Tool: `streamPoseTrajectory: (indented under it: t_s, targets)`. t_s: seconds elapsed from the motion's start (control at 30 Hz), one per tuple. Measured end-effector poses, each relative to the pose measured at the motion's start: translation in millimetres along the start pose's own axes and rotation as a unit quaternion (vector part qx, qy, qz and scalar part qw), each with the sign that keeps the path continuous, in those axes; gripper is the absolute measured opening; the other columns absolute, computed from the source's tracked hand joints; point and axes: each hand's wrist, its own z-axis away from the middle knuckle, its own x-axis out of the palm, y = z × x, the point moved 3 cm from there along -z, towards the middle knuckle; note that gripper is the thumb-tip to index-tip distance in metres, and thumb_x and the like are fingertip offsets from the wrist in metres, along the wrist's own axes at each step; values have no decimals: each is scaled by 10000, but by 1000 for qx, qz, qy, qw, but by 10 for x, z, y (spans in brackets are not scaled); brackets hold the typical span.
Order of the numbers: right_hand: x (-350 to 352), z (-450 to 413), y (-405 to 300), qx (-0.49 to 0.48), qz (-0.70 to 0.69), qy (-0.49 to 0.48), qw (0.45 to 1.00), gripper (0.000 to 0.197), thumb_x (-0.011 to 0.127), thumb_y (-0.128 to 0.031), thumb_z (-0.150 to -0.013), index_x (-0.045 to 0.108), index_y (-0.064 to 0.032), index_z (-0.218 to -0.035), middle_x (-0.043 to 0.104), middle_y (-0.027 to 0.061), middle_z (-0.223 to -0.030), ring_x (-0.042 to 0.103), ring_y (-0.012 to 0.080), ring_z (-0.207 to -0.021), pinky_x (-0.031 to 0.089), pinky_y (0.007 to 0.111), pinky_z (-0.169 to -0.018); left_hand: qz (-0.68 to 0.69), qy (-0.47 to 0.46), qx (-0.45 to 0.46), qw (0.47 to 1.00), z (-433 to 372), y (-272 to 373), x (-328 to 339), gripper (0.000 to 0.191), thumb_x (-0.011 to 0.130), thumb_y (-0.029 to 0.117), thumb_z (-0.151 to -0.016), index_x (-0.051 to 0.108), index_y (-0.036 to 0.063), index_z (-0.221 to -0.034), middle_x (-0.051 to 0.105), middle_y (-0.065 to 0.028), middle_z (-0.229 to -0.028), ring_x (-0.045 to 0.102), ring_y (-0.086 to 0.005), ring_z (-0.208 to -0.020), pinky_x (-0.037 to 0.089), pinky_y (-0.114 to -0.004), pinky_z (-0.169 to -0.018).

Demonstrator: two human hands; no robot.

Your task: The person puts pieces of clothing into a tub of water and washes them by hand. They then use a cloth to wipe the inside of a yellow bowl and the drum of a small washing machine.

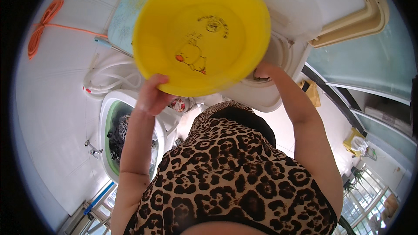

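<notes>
Tilted with its inside facing me is a yellow plastic basin (225, 58), printed with a cartoon duck and some writing. My left hand (155, 96) grips its near rim at the lower left, thumb over the edge. My right hand (266, 70) reaches down beside the basin's right side, into a round opening of a white appliance (261, 98) that looks like a washing machine. Its fingers are curled down at something dark and small, and I cannot make out whether they hold it. The basin covers much of the machine.
On the left, a white sink (104, 133) holds a green basin (112, 166) of dark clothes in water, below a wall tap (93, 150). A white hose (111, 76) loops nearby. An orange cord (44, 26) hangs on the wall. Sliding glass panels (362, 62) stand right.
</notes>
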Motion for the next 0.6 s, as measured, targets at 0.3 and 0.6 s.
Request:
streamPoseTrajectory:
  t_s: [0.3,0.6]
  targets:
    - [-893,1758,5,-84,-505,440,738,318,460,-72,-728,545,-47,-1033,579,16,-856,519,95,-700,423,231,-591,-83,8,-13,996,-73,-463,4,404,459,111,-779,385,-43,-1144,523,-165,-1059,573,-267,-912,502,-363,-763]
    - [-961,1291,-932,-131,-11,448,884,352,545,-169,-712,515,-84,-1053,549,122,-949,552,265,-850,453,361,-736,-179,6,-33,983,-255,-623,88,410,486,128,-777,389,-38,-1140,518,-168,-1059,577,-275,-896,506,-354,-747]
